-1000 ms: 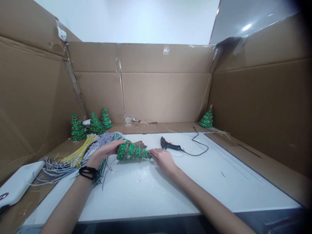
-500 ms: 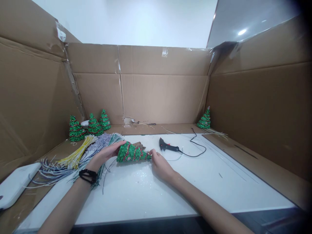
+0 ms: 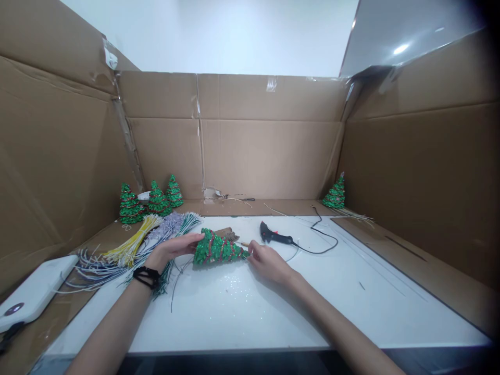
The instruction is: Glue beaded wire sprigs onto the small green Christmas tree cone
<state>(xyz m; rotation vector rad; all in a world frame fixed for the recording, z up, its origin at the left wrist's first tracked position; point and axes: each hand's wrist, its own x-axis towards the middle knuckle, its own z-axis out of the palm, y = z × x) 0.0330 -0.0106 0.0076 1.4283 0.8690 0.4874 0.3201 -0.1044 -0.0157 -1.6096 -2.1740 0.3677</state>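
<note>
A small green glittery tree (image 3: 219, 248) with red strands lies on its side just above the white table (image 3: 234, 323), its tip to the right. My left hand (image 3: 177, 249) grips its wide base, with a black band on the wrist. At the tip, my right hand (image 3: 267, 260) has its fingers pinched on the tree's end. Behind the tree lies a brown piece (image 3: 226, 233), partly hidden. To the right of it rests a black glue gun (image 3: 276, 234) with a cord.
Three green trees (image 3: 158, 200) stand at the back left, another tree (image 3: 335, 194) at the back right. Yellow stems (image 3: 135, 242) and other bundled stems lie left of my left hand. A white device (image 3: 37, 292) sits at far left. Cardboard walls (image 3: 269, 156) surround the table.
The whole view has shifted slightly, with things appearing farther right. The tree has turned a little in my hands, and a thin tan stick now shows by my right fingertips.
</note>
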